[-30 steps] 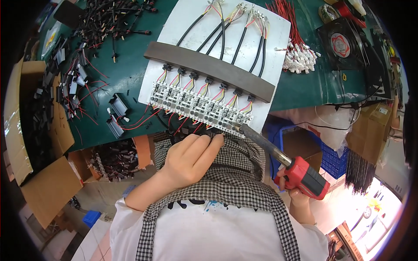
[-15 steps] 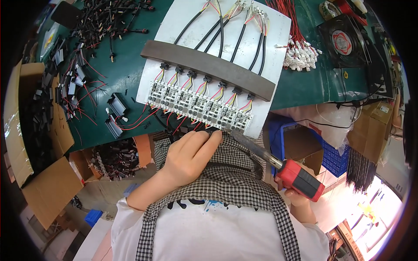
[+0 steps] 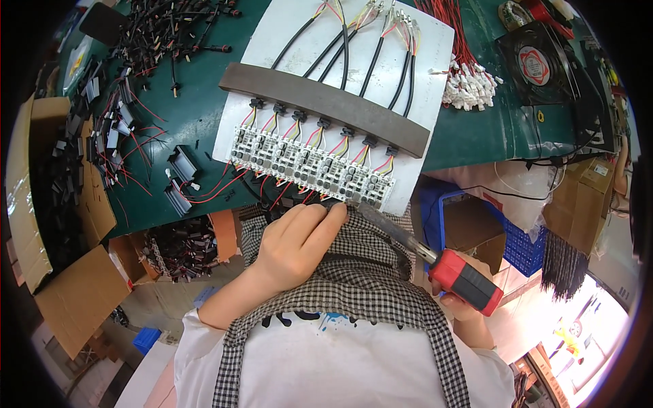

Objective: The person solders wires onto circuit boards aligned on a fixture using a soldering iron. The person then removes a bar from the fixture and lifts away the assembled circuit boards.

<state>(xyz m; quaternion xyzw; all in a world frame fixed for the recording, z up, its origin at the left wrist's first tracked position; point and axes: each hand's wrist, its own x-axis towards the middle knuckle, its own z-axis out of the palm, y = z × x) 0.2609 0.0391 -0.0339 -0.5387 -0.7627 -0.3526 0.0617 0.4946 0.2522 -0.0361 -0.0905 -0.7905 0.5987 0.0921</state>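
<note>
My right hand is wrapped round the red and black handle of a soldering gun. Its long barrel slants up and left, and the tip meets the near edge of a row of small white circuit boards. Close to that tip, the fingers of my left hand are pinched together at the same edge; what they hold is hidden. Coloured wires join the boards' far side to black cables, which pass under a dark grey bar. Everything rests on a white panel.
Left on the green table lie loose black connectors, red wires and grey housings. White-plugged red wires and a black fan sit at the right. Cardboard boxes and a blue crate stand below the edge.
The soldering gun's handle and my right hand have shifted very slightly left. My left hand and the boards stay where they were.
</note>
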